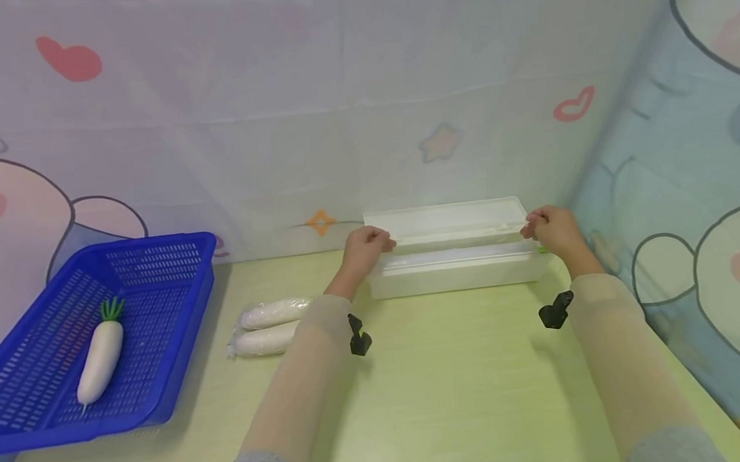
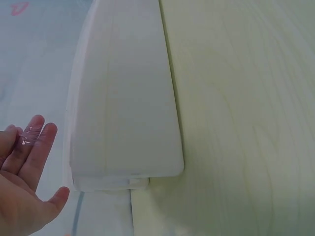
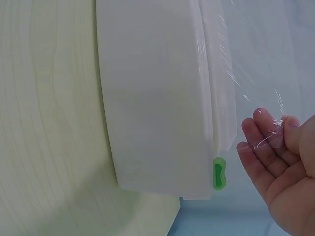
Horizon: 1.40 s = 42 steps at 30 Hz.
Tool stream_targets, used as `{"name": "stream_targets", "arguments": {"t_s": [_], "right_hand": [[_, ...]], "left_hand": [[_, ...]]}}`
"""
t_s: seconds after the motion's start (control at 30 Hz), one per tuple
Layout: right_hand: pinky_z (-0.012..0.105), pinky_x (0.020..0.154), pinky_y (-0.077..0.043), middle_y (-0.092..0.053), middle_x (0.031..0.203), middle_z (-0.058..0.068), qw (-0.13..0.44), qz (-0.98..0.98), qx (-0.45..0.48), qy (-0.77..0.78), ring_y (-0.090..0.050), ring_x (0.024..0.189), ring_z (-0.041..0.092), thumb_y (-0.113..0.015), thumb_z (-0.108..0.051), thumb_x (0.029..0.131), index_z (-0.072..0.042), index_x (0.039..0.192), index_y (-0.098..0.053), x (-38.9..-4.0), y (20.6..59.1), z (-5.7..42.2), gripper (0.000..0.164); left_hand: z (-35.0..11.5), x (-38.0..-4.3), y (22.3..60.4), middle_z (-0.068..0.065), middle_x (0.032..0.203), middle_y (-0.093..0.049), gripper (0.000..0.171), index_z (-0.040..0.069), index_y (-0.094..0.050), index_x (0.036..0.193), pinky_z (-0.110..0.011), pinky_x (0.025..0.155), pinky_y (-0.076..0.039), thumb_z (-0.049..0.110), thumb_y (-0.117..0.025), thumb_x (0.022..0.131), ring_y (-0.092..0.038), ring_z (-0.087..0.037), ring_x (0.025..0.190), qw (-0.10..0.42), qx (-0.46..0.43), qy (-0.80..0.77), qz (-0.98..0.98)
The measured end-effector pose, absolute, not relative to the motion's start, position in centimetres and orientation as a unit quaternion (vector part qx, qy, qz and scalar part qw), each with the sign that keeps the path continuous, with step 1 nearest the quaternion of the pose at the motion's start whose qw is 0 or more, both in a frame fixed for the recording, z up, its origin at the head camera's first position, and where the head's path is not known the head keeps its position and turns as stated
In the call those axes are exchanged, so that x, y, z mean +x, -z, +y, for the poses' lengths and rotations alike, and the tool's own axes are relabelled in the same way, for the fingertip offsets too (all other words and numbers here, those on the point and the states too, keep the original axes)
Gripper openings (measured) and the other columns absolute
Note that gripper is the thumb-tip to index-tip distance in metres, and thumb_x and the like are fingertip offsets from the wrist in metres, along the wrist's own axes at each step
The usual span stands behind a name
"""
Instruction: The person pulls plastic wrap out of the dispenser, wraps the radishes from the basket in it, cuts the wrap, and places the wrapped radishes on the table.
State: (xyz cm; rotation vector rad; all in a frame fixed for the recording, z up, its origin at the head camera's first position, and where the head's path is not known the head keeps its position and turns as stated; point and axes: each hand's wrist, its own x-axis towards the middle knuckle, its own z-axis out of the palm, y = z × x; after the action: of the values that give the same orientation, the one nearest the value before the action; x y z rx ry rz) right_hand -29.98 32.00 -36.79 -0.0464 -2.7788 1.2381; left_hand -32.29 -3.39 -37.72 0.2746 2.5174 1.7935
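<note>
A long white cling film dispenser box [image 1: 457, 279] stands at the back of the table, its lid [image 1: 445, 216] raised against the backdrop. My left hand [image 1: 364, 250] pinches the clear cling film [image 3: 263, 98] at the left corner, just above the box's left end. At the other end my right hand [image 1: 555, 233] pinches the film's right corner between thumb and fingers. The film stretches up out of the box between both hands, very see-through. A green slider [image 3: 219, 174] sits at the box's right end, beside the right hand.
Left of the box, partly behind the left forearm, lie two film-wrapped white radishes [image 1: 266, 340]. A blue plastic basket [image 1: 187, 346] at the far left holds an unwrapped white radish [image 1: 100, 363] with a green top. Printed cloth [image 1: 269, 153] hangs behind and to the right of the table.
</note>
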Motion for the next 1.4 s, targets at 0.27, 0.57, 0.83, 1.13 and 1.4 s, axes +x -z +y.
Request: {"name": "stream_targets", "arguments": {"t_s": [0.27, 0.57, 0.83, 1.13, 1.4], "right_hand": [[0.049, 0.093, -0.046, -0.062, 0.11, 0.026, 0.056, -0.902, -0.025, -0.428, -0.057, 0.107, 0.043, -0.023, -0.009, 0.103, 0.014, 0.126, -0.046, -29.4, 35.7, 31.9, 0.039], [0.044, 0.089, -0.051, -0.068, 0.095, 0.009, 0.077, -0.901, -0.027, -0.427, -0.062, 0.102, 0.036, -0.028, -0.015, 0.105, 0.011, 0.122, -0.049, -29.4, 35.0, 32.2, 0.037], [0.023, 0.074, -0.053, -0.068, 0.09, 0.003, 0.085, -0.898, -0.029, -0.431, -0.065, 0.081, 0.012, -0.031, -0.012, 0.104, 0.01, 0.12, -0.05, -29.0, 34.0, 32.2, 0.034], [0.015, 0.066, -0.049, -0.067, 0.085, 0.0, 0.093, -0.897, -0.029, -0.432, -0.056, 0.069, -0.003, -0.033, -0.013, 0.104, 0.011, 0.119, -0.05, -28.7, 32.8, 32.3, 0.033], [0.034, 0.082, -0.052, -0.065, 0.085, -0.003, 0.094, -0.896, -0.032, -0.432, -0.057, 0.074, 0.0, -0.034, -0.021, 0.105, 0.008, 0.121, -0.05, -28.6, 31.9, 32.3, 0.036]], "left_hand": [[-3.6, -32.1, 36.9, -0.014, 0.107, -0.07, 0.029, -0.004, -0.061, 0.114, -0.046, 0.107, -0.038, 0.019, -0.05, 0.101, -0.067, -0.025, 0.101, 0.017, 0.101, -0.595, 0.797], [-3.9, -32.0, 36.2, -0.015, 0.107, -0.07, 0.03, -0.005, -0.061, 0.115, -0.046, 0.108, -0.036, 0.019, -0.051, 0.101, -0.067, -0.026, 0.103, 0.015, 0.11, -0.613, 0.783], [-4.1, -31.8, 35.6, -0.013, 0.105, -0.07, 0.028, -0.002, -0.062, 0.112, -0.046, 0.11, -0.034, 0.021, -0.051, 0.101, -0.067, -0.024, 0.102, 0.014, 0.121, -0.616, 0.778], [-4.0, -31.8, 34.6, -0.014, 0.105, -0.071, 0.027, -0.003, -0.062, 0.111, -0.042, 0.107, -0.039, 0.02, -0.053, 0.1, -0.068, -0.025, 0.101, 0.01, 0.127, -0.621, 0.773], [-3.9, -31.6, 33.3, -0.013, 0.104, -0.071, 0.022, 0.002, -0.064, 0.105, -0.04, 0.104, -0.042, 0.02, -0.053, 0.1, -0.068, -0.023, 0.101, 0.004, 0.128, -0.623, 0.772]]}}
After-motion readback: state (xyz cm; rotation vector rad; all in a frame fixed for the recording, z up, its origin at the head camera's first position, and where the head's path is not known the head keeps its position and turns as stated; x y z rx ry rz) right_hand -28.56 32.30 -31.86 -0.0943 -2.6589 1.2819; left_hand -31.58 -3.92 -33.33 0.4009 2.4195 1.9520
